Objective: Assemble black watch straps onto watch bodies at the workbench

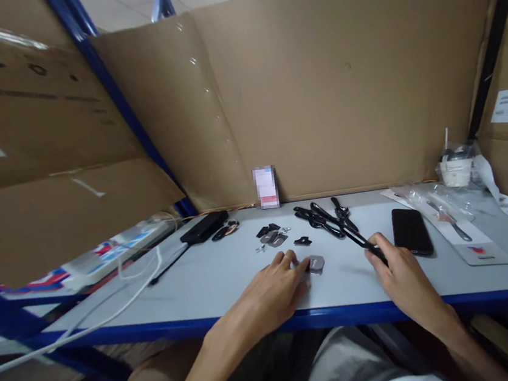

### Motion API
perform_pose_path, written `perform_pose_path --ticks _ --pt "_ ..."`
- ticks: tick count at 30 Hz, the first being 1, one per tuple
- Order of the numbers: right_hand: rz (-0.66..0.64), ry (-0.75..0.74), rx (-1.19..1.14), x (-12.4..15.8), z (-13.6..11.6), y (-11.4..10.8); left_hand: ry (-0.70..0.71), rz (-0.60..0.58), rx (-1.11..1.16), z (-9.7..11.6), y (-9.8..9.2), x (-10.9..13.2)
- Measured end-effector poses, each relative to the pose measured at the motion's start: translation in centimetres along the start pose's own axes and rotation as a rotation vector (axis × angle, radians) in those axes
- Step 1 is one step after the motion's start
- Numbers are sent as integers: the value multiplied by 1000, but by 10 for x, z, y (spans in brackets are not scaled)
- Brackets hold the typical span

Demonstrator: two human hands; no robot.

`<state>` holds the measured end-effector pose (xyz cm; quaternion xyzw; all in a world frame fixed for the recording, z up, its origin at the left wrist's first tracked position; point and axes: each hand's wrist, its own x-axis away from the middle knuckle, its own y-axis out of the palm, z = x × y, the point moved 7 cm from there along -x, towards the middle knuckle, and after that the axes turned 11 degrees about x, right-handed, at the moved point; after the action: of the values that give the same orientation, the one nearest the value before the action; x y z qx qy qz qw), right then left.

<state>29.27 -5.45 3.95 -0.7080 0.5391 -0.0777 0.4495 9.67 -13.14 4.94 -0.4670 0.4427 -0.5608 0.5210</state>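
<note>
My right hand (400, 265) is closed around one end of a long black wavy-handled tool (353, 235), which looks like a spokeshave body. Its far end reaches over other black bodies of the same kind (317, 220) on the table. The fingers of my left hand (279, 291) are bent and pinch the left edge of a small grey slotted blade (317, 263) near the table's front. Just beyond it lies a small black cap piece (303, 241). More grey and black plates (274, 235) lie in a pile with small silver screws (260, 248).
A black phone (411, 231) and a packaged tool on a card (476, 251) lie at the right. Behind them stands a bagged cup (457, 170). A lit phone (266, 187) leans on the cardboard wall (339, 95). At left are a black box (205, 228), keys (225, 229) and a white cable (141, 289).
</note>
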Motion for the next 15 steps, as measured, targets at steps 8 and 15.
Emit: perform_pose_path --ticks 8,15 --pt "-193 -50 528 -4 4 7 -13 91 25 -37 -4 -12" --pt "-247 -227 874 -14 -25 33 184 228 25 -1 -7 -22"
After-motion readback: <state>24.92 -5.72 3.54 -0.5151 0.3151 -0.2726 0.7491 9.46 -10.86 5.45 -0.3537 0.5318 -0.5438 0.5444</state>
